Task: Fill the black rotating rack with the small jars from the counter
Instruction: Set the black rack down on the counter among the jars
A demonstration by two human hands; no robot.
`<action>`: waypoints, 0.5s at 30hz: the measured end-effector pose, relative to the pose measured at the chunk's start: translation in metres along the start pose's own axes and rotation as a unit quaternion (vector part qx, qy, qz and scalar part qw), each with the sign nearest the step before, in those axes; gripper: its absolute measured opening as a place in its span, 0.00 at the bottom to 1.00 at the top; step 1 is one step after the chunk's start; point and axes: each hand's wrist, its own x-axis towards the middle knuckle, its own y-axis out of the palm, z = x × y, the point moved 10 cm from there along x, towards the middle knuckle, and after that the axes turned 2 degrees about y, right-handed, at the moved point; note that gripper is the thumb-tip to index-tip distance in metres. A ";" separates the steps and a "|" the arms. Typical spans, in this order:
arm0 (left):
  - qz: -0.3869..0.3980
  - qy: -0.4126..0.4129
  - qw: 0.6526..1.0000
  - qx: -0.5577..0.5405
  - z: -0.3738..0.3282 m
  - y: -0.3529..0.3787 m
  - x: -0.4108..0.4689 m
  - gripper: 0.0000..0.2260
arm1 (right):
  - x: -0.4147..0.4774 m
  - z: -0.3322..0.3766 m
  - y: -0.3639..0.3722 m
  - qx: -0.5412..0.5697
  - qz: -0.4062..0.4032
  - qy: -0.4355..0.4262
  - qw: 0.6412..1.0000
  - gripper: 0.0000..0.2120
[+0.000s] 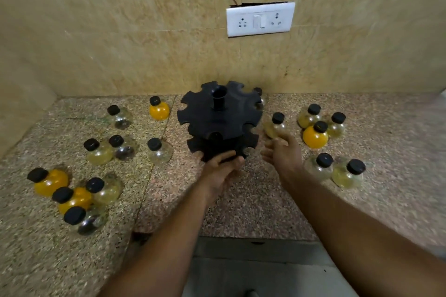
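Gripping black rack (218, 120) base with left grip (220, 170), right grip (281, 152) spread empty, seventeen jars (158, 108) on counter (241, 200).

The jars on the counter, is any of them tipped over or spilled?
None spilled that I can see. Every jar keeps its black cap. The jars at the near left look tilted, maybe from the wide lens.
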 end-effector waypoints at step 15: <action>0.125 0.105 0.766 0.621 0.082 0.164 0.055 0.46 | 0.002 -0.008 -0.148 -0.382 -0.112 -0.118 0.910 0.26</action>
